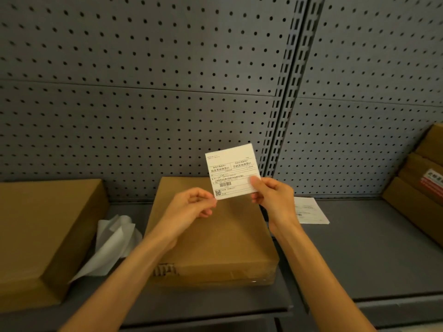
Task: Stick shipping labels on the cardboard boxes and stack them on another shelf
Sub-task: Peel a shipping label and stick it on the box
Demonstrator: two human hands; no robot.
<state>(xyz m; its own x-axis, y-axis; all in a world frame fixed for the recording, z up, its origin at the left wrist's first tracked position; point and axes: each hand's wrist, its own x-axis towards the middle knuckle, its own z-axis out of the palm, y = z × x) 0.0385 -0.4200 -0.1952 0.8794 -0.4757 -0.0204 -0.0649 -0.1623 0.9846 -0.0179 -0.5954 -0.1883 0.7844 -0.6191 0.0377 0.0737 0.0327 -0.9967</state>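
I hold a white shipping label (232, 171) upright in front of me, printed side facing me, above a flat cardboard box (213, 245) lying on the grey shelf (383, 259). My left hand (191, 209) pinches the label's lower left corner with fingertips. My right hand (273, 200) grips its lower right edge, thumb on the front. The box under my hands is taped along its near edge and shows no label on top.
Another cardboard box (40, 231) lies at the left. Crumpled white backing paper (112, 240) sits between the two boxes. A white sheet of labels (309, 210) lies right of the middle box. Stacked boxes (417, 188) lean at the far right. A pegboard wall (167, 92) backs the shelf.
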